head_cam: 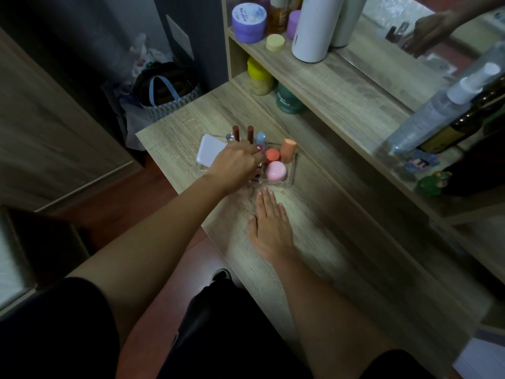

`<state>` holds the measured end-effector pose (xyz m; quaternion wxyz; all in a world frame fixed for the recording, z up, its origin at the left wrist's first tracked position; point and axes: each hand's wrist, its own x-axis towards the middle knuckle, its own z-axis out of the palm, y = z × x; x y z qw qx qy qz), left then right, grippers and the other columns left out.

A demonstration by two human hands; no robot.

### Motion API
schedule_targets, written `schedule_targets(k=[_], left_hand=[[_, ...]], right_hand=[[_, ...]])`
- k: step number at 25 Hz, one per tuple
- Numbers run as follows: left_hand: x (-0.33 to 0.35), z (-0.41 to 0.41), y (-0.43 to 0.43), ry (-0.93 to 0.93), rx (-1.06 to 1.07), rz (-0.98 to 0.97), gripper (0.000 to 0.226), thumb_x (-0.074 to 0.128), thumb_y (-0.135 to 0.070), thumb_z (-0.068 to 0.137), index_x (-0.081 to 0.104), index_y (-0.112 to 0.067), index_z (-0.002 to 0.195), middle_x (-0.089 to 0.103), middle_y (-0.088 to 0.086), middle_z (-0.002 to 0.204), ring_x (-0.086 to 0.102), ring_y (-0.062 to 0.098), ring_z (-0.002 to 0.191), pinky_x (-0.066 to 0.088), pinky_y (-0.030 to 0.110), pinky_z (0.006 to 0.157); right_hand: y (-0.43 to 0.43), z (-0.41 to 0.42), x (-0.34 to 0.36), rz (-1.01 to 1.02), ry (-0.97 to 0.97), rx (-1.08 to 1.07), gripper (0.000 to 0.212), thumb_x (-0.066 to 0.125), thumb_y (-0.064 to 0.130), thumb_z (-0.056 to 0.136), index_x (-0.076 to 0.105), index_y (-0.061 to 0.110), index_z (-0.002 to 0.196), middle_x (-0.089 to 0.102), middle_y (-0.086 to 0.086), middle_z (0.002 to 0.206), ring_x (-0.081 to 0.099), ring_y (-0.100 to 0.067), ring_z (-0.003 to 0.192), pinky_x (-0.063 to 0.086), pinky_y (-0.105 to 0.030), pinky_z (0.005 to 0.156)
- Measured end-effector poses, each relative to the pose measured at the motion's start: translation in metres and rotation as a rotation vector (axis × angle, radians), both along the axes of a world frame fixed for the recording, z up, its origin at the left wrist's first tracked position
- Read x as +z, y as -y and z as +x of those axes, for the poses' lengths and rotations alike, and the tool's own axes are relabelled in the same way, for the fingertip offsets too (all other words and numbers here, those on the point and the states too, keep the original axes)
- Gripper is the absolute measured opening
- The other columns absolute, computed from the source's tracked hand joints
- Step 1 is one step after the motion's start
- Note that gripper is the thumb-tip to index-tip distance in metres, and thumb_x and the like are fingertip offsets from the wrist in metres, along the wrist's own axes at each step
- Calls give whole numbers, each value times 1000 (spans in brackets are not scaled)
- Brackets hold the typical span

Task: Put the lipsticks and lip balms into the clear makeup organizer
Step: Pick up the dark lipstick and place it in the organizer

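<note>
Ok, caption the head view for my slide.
Left hand reaches into the clear makeup organizer; right hand rests flat on the table.

Left hand [237, 166] curled, right hand [269, 222] flat.

Matt, grained wood table [314, 242]; at its 11 o'clock a clear glossy plastic organizer [284, 183] holding a smooth pink jar [276, 171].

I see a dim room; a pale wood-grain worktop [314, 236] with a shelf unit [322, 77] and mirror [426, 50] on its far side; reddish-brown floor [153, 187] below; dark wall [82, 36] at left.
</note>
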<state>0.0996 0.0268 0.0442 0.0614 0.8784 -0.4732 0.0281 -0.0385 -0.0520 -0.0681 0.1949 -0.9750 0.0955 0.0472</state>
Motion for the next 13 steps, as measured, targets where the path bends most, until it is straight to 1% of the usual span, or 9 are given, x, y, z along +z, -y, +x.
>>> schedule_targets(k=[2,3,4,6,7,8,10,12,13], left_hand=[[7,-3,-4,-9,31,-138,15,63,-10,82,69,3,86,68,24,79,64,35,76,50,41,67],[9,-3,-9,-7,67,-243,14,66,-10,80,69,3,81,67,23,73,64,34,69,51,39,63],[11,-3,-16,-17,128,-326,14,67,-12,80,69,1,80,67,21,71,63,33,68,50,37,62],[12,-1,-33,-72,303,-431,16,62,-16,86,69,-1,84,68,18,77,61,30,72,47,33,67],[8,1,-43,-96,396,-486,17,59,-15,87,68,-1,88,68,17,81,61,30,75,45,33,69],[3,4,-52,-122,495,-533,17,56,-13,87,67,0,93,68,18,87,61,30,77,46,35,71],[-11,8,-67,-191,693,-580,23,52,-8,87,63,2,105,66,22,100,61,33,87,47,39,79],[-28,11,-78,-322,882,-551,33,49,-7,87,56,4,117,61,26,113,58,36,100,44,40,90],[-36,11,-81,-396,961,-532,35,48,-9,88,53,4,120,59,27,117,56,38,106,42,40,93]], right_hand=[[2,-1,6,19,79,-67,60,42,33,92,28,9,145,31,-10,154,28,-22,143,23,-39,116],[4,-1,10,19,116,-106,59,46,35,90,36,9,141,41,-11,149,38,-25,137,30,-40,112],[6,0,13,20,142,-147,56,48,38,89,42,9,137,48,-12,142,44,-27,131,36,-41,108],[13,6,21,17,194,-247,49,52,40,86,50,9,124,57,-13,124,51,-29,117,42,-42,98],[17,11,25,6,215,-304,46,55,40,85,51,9,119,57,-13,118,52,-30,112,43,-41,94],[20,15,29,-6,218,-355,47,57,41,84,50,9,117,56,-13,116,52,-29,111,43,-40,93],[27,26,32,4,186,-419,59,61,45,81,43,9,125,51,-13,125,47,-27,118,40,-38,99],[32,35,32,107,151,-444,82,68,46,77,30,9,139,40,-14,142,36,-27,133,31,-38,110],[34,40,31,185,145,-447,92,73,43,74,23,8,143,33,-14,149,30,-28,139,26,-38,115]])
